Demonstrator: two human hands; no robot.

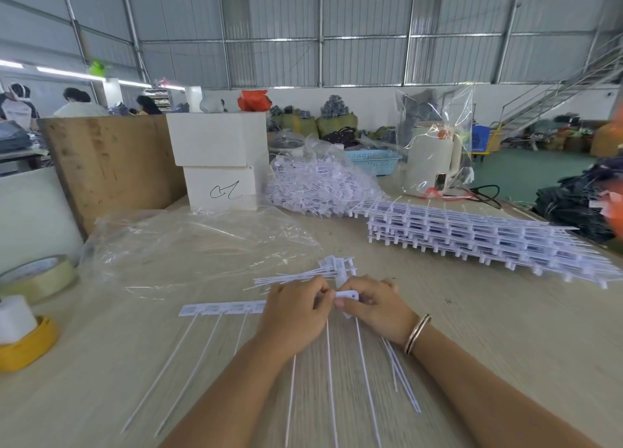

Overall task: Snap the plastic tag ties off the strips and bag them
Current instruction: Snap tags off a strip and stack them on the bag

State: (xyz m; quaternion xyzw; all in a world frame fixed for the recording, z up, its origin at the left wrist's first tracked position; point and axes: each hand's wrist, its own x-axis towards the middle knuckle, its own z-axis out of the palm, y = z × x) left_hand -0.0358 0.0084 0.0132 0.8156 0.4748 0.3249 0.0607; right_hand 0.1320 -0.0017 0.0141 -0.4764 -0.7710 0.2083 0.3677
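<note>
Tag ties [296, 276] are barely piling up, both hands, left hand [296, 307] and right hand [374, 304], pinching the current strip [222, 309], while a big stack of strips [488, 242] is waiting.

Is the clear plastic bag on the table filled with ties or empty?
Looks empty: the clear plastic bag lies flat and crumpled, wood showing through, no ties visible inside.

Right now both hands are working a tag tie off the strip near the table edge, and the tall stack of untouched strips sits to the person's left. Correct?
Not quite. The head view shows the stack of untouched strips on the person's right, not left. The rest holds: left hand and right hand both pinch a tag tie on the strip.
</note>
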